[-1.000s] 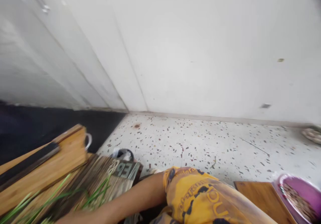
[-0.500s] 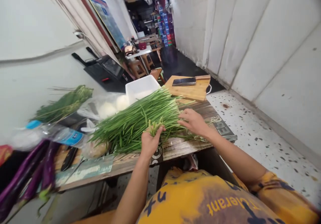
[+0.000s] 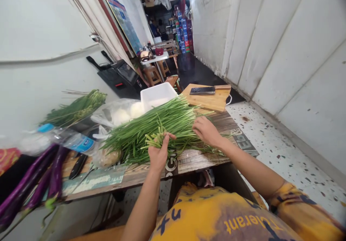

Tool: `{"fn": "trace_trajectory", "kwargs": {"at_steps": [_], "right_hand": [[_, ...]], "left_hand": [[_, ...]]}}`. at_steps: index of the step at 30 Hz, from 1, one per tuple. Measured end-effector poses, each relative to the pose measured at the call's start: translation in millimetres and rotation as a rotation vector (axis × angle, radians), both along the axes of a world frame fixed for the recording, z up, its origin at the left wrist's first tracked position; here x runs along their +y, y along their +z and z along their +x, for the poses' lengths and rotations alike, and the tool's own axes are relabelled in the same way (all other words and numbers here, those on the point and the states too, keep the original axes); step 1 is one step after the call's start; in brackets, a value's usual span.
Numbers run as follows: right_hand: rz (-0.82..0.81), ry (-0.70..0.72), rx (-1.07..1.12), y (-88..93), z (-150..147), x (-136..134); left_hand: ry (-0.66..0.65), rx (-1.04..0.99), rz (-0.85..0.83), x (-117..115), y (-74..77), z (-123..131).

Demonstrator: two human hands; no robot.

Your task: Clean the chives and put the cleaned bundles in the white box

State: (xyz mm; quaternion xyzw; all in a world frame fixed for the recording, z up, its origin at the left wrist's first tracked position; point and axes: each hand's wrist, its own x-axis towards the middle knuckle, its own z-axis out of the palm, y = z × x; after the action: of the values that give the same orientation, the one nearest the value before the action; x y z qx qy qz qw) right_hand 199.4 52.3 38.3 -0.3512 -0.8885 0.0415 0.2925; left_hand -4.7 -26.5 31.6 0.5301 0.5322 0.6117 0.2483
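A big pile of green garlic chives (image 3: 151, 120) lies across the table, its pale stem ends pointing right. My left hand (image 3: 158, 156), in front of the pile, is closed round a small bunch of chive stems (image 3: 154, 139), their light ends sticking out to the left. At the stem ends of the pile is my right hand (image 3: 207, 131), fingers curled and pressed together. Its fingertips touch the stems there, but whatever they may pinch is hidden. Loose chive scraps (image 3: 208, 148) are strewn under the right hand.
A cutting board (image 3: 208, 102) with a cleaver (image 3: 202, 90) lies at the far right. Behind the chives stands a white plastic tub (image 3: 158, 94). To the left are a water bottle (image 3: 74, 142), a black-handled knife (image 3: 78, 167), eggplants (image 3: 55, 172) and more greens (image 3: 78, 107).
The whole view has shifted slightly. My left hand has turned, so the bunch in it now points left. The right hand's fingers have closed in on the stem ends.
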Motion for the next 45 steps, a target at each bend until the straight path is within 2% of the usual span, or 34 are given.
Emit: {"fn": "trace_trajectory", "kwargs": {"at_steps": [4, 7, 13, 15, 20, 23, 27, 30, 36, 40, 41, 43, 45], "right_hand": [[-0.075, 0.119, 0.162, 13.2, -2.7, -6.9], [-0.208, 0.201, 0.255, 18.4, -3.2, -13.8], [-0.488, 0.109, 0.512, 9.1, -0.7, -14.1], [-0.584, 0.11, 0.529, 4.5, 0.4, -12.4], [-0.82, 0.118, 0.624, 0.7, 1.0, -12.1], [-0.875, 0.134, 0.66, -0.8, -2.7, -12.2], [-0.796, 0.159, 0.623, -4.5, -9.6, -12.5], [-0.669, 0.112, 0.491, -3.9, -12.8, -15.1], [-0.167, -0.124, 0.049, 3.5, -1.7, -11.7], [-0.106, -0.423, -0.101, 13.2, 16.3, -3.3], [-0.094, -0.452, -0.106, 16.4, 19.3, -3.0], [-0.03, -0.346, -0.095, 22.6, 21.5, -5.5], [0.034, -0.111, -0.099, 26.6, 19.2, -9.9]], "left_hand": [[0.01, 0.255, -0.019, 6.0, 1.3, 7.7], [-0.058, 0.424, -0.054, 12.3, 1.4, 16.4], [-0.164, 0.526, -0.081, 18.9, -4.6, 23.2], [-0.178, 0.518, -0.099, 19.4, -7.1, 22.5], [-0.247, 0.349, -0.184, 21.3, -10.9, 20.3], [-0.263, 0.296, -0.202, 21.8, -10.0, 20.1], [-0.265, 0.333, -0.181, 20.2, -8.1, 21.2], [-0.239, 0.368, -0.176, 18.7, -7.3, 21.9], [-0.208, 0.509, -0.129, 16.9, -3.1, 19.7], [-0.172, 0.521, -0.149, 16.1, -0.8, 18.7], [-0.17, 0.53, -0.144, 16.1, -0.4, 19.0], [-0.167, 0.549, -0.133, 16.0, 0.2, 20.3], [-0.164, 0.565, -0.128, 15.8, 0.8, 21.5]]}}
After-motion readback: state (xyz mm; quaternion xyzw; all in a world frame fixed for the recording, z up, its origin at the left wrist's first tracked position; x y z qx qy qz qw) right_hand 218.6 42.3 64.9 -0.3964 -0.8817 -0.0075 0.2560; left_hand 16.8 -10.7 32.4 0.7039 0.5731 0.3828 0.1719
